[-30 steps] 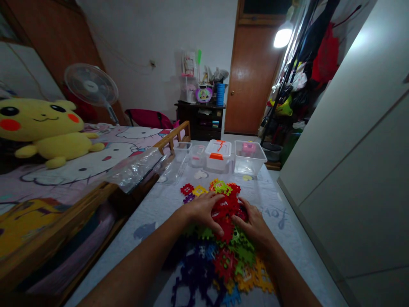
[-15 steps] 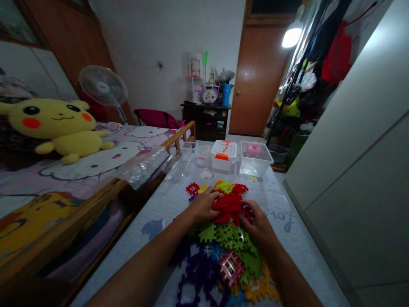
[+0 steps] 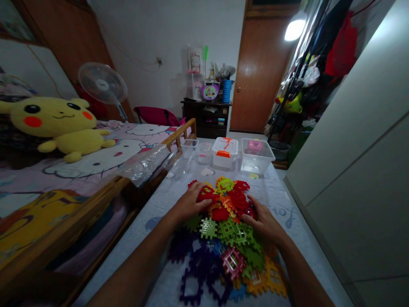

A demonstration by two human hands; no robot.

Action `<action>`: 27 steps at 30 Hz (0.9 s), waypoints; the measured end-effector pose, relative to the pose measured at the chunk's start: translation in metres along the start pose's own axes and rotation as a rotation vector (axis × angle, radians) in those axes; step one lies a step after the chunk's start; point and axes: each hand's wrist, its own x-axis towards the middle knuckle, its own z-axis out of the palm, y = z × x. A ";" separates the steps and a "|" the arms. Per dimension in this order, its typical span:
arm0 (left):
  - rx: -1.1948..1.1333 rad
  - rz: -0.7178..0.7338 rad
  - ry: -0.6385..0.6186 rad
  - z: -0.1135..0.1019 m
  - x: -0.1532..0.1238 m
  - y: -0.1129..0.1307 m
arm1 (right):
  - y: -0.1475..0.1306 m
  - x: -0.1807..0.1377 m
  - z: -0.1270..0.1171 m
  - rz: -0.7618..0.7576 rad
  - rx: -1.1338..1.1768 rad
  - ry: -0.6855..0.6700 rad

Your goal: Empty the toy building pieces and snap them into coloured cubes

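A heap of colourful square interlocking plastic building pieces with notched edges lies on the bed-like surface in front of me. My left hand (image 3: 191, 201) is at the heap's left side, thumb and fingers around red pieces (image 3: 206, 192). Opposite it, my right hand (image 3: 262, 216) has its thumb and fingers curved about red pieces (image 3: 249, 209) on the right. Orange pieces (image 3: 226, 204) show between the hands. Nearer me lie green pieces (image 3: 234, 232), a pink window piece (image 3: 233, 262), dark purple pieces (image 3: 191, 286) and yellow-orange pieces (image 3: 275, 277). My fingertips are partly hidden among the pieces.
Beyond the heap stand a lidded clear box (image 3: 225, 157) with orange latches and a clear open bin (image 3: 257, 160) with a pink item. A wooden rail (image 3: 108, 192) and plastic wrap (image 3: 145, 164) run along the left. A pale cabinet (image 3: 358, 170) borders the right.
My left hand has moved left, and red pieces have shifted with it. Orange pieces now show in the middle, where red ones lay. My right hand has moved slightly right.
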 end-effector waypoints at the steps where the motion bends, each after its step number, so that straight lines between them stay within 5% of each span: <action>1: 0.014 -0.019 -0.025 -0.004 -0.006 -0.004 | 0.000 -0.001 0.000 -0.017 0.007 -0.033; 6: 0.110 -0.029 -0.157 -0.019 -0.046 -0.016 | -0.002 -0.006 0.002 -0.114 0.048 -0.134; 11: 0.134 -0.038 -0.235 -0.001 -0.067 -0.013 | -0.008 -0.007 0.010 -0.111 -0.060 -0.170; 17: 0.094 -0.007 -0.077 0.025 -0.057 -0.006 | -0.006 -0.005 0.017 -0.149 -0.029 -0.070; 27: 0.016 -0.057 0.097 0.025 -0.025 -0.008 | -0.025 0.000 0.014 -0.203 0.122 0.143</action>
